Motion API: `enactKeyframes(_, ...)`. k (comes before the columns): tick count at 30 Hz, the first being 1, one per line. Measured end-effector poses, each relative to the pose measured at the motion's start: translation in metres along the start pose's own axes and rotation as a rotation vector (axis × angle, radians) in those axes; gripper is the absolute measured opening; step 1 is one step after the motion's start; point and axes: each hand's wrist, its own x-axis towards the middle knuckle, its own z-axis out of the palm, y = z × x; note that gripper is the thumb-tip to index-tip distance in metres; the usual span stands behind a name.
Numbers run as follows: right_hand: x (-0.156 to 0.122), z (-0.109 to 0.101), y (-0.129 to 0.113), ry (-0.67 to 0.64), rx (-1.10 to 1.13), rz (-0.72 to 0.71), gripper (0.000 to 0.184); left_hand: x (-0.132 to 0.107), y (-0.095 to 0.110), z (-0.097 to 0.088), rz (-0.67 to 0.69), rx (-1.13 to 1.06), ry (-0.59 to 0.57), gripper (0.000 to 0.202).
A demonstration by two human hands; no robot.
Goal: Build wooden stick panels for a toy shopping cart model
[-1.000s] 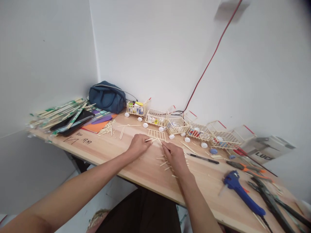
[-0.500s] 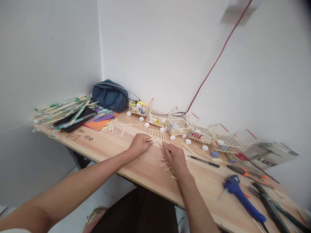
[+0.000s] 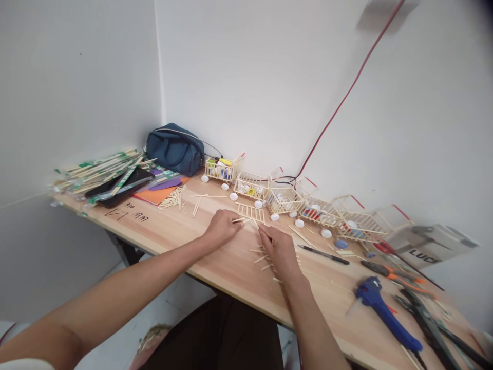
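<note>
My left hand [image 3: 222, 227] is closed in a pinch on thin wooden sticks [image 3: 239, 220] whose ends point to the right. Facing it, my right hand [image 3: 278, 247] pinches another wooden stick [image 3: 254, 222], its tip close to the sticks from the left; whether they touch I cannot tell. Just behind both hands, a small ladder-like stick panel [image 3: 251, 211] lies flat on the table. Several short sticks [image 3: 262, 259] stick out from beneath my right hand and wrist, which partly hide them.
Miniature stick carts [image 3: 283, 200] with white wheels line the back of the wooden table [image 3: 185, 231]. To the right lie a pen [image 3: 323, 254], a blue glue gun [image 3: 387, 311] and orange-handled pliers [image 3: 393, 275]. Packaged chopsticks [image 3: 100, 172] and a blue bag [image 3: 175, 149] occupy the left.
Both hands hold nearly the same pose and grip. The whole view has shifted very slightly.
</note>
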Motion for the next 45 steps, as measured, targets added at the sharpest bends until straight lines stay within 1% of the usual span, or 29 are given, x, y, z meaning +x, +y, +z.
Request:
enactKeyframes(10, -0.0012, 0.0027, 0.0024, 0.011, 0.003, -0.003, 0.03, 0.0006, -0.0045, 0.0023, 0.018, 0.0, 0.018, 0.036)
enactKeyframes(32, -0.0011, 0.0029, 0.0024, 0.021, 0.01, -0.016, 0.03, 0.0, -0.0004, 0.0011, 0.004, -0.006, 0.021, 0.034)
enactKeyframes(45, -0.0013, 0.0027, 0.003, 0.011, 0.003, -0.012, 0.029, 0.0012, -0.0058, 0.0031, 0.02, -0.016, 0.019, 0.035)
